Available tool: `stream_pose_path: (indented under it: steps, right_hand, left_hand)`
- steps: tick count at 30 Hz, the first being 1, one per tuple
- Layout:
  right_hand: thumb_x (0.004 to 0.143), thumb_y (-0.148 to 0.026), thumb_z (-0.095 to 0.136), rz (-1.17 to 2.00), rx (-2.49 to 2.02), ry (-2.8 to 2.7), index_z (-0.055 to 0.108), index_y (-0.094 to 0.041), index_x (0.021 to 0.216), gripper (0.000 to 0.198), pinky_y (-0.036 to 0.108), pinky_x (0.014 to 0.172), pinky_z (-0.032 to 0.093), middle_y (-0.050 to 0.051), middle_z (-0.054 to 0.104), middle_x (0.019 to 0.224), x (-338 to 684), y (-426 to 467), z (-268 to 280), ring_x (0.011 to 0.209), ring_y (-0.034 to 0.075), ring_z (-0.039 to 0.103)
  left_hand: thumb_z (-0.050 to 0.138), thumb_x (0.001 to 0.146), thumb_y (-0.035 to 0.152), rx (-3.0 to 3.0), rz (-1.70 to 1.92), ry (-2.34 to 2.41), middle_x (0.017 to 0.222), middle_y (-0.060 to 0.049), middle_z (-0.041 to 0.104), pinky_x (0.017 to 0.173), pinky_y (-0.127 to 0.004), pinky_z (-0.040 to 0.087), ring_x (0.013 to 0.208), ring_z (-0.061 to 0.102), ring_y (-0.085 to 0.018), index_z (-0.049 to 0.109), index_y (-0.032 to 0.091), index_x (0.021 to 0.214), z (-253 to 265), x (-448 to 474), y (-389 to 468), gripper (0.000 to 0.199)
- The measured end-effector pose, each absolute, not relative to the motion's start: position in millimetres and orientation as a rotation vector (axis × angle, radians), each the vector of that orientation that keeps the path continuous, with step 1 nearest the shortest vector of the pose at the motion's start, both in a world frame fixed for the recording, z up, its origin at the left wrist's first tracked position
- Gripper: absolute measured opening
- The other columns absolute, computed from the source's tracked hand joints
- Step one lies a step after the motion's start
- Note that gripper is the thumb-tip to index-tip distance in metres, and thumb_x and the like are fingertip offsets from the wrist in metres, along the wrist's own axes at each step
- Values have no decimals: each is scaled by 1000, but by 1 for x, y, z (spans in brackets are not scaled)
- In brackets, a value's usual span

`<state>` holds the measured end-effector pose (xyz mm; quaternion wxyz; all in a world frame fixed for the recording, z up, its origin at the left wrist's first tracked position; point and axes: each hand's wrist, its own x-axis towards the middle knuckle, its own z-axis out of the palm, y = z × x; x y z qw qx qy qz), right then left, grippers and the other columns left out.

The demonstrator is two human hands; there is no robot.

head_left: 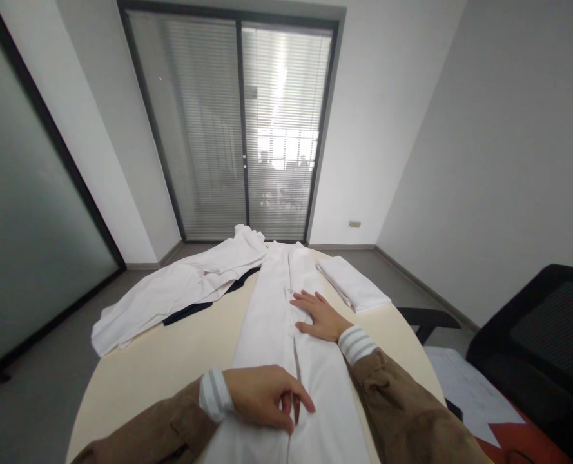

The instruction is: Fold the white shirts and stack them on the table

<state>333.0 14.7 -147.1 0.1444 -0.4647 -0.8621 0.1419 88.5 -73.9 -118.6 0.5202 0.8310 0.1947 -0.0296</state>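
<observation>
Left fingers (301,390), hold unclear, and parted right fingers (306,304) touch white cloth (269,316) between clothing (170,290) and folded fabric (354,283).

no legible txt, brand, no. or sign in view, white paper sheet (467,383) at r. by blk chair (547,328) w/ faint marks, too blurry to read, sm. wall plate (354,224), any mrkgs too tiny to make out

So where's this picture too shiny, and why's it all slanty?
In the head view, glare whitens part of the right-hand blinds; in the head view, the dark frame at left slants, perhaps from wide-angle distortion; head view again, the middle white garment shows only soft, faint fold shadows.
</observation>
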Motion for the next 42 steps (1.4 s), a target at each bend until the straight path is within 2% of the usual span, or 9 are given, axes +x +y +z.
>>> stream_pose_path:
  steps: [5,11,15,20,24,29,34,38,42]
  right_hand:
    - [86,-42,64,305,-1306,-2403,59,-25,134,51,58,117,22,12,48,150,335,14,-154,141,30,40]
    - [91,-45,57,313,-1337,-2378,57,-26,136,48,56,117,24,11,51,147,336,12,-154,138,28,44]
    - [95,-50,50,375,-1366,-2366,56,-26,138,49,56,118,21,10,50,149,336,10,-150,141,27,41]
    - [96,-56,47,413,-1418,-2384,55,-26,140,54,57,120,14,10,45,153,334,7,-146,145,28,34]
    - [95,-59,46,420,-1441,-2410,47,-27,146,60,57,121,10,8,37,158,334,5,-146,148,28,27]
    - [94,-63,43,437,-1490,-2457,39,-28,152,67,53,122,6,6,28,162,334,7,-146,151,27,18]
    - [92,-66,44,440,-1521,-2489,38,-28,152,72,53,122,5,5,24,163,334,9,-145,152,29,15]
    - [92,-58,50,348,-1465,-2441,47,-28,146,62,53,119,17,8,36,158,332,9,-145,146,31,30]
    - [96,-35,49,197,-1335,-2407,57,-26,138,44,40,102,40,11,60,131,325,11,-142,119,25,54]
  left_hand:
    - [64,79,10,2438,149,437,87,1,67,77,-21,47,75,60,-12,69,27,117,-124,88,-84,43]
    - [70,84,46,2867,193,348,94,-2,59,62,-24,42,79,56,-15,73,30,97,-125,89,-92,21]
    - [62,88,41,3022,303,169,110,-4,60,74,-32,45,90,56,-19,68,23,83,-121,91,-97,20]
    - [64,86,36,3048,304,-57,107,-2,64,97,-41,39,95,56,-20,60,25,113,-121,97,-101,30]
    - [62,90,34,3060,311,-125,108,-1,66,86,-35,42,93,57,-18,60,24,98,-125,99,-105,13]
    - [64,89,36,3068,375,-148,97,1,67,61,-30,40,79,55,-14,55,20,78,-125,99,-110,22]
    - [64,90,26,3106,398,-84,83,4,63,49,-30,33,71,52,-14,59,23,86,-130,100,-115,7]
    - [65,91,24,3126,527,-182,81,6,64,47,-29,34,69,51,-12,57,20,78,-138,104,-119,17]
    - [63,94,27,3150,544,-155,76,5,62,49,-27,37,65,50,-10,55,19,74,-142,110,-123,24]
